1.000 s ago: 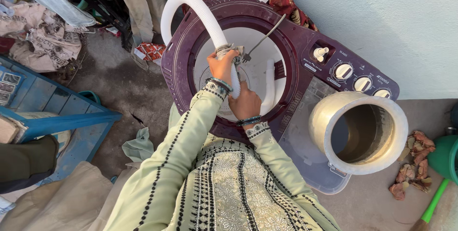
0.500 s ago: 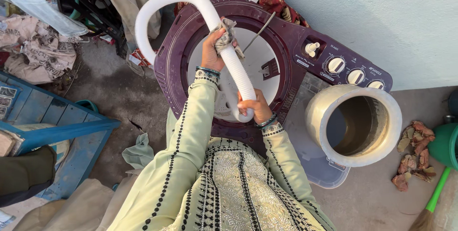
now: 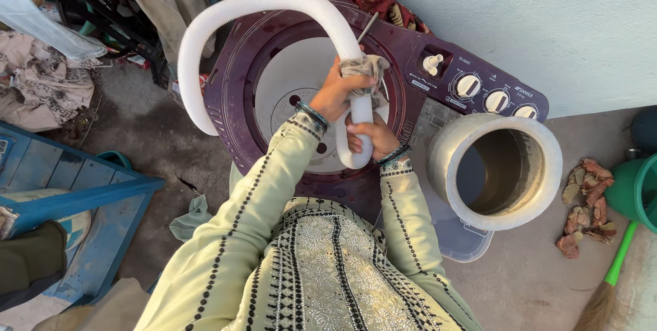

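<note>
A white ribbed hose [image 3: 253, 6] arches over the open tub of a maroon washing machine [image 3: 233, 98]. My left hand [image 3: 333, 93] presses a greyish cloth [image 3: 366, 70] around the hose above the tub. Just below it, my right hand [image 3: 370, 137] grips the hose near its lower end, which hangs over the white tub floor [image 3: 287, 91]. Both hands are closed and nearly touch each other. Pale green embroidered sleeves cover both my arms.
A cream round pot [image 3: 494, 167] stands on the machine's right lid, under the control knobs [image 3: 469, 85]. A blue wooden frame [image 3: 82, 191] is at the left and crumpled cloth [image 3: 41, 85] at the far left. A green broom [image 3: 619, 262] and dry leaves [image 3: 585, 208] lie at the right.
My left hand has slid the cloth down the hose toward my right hand. The hose loop has swung up and to the left.
</note>
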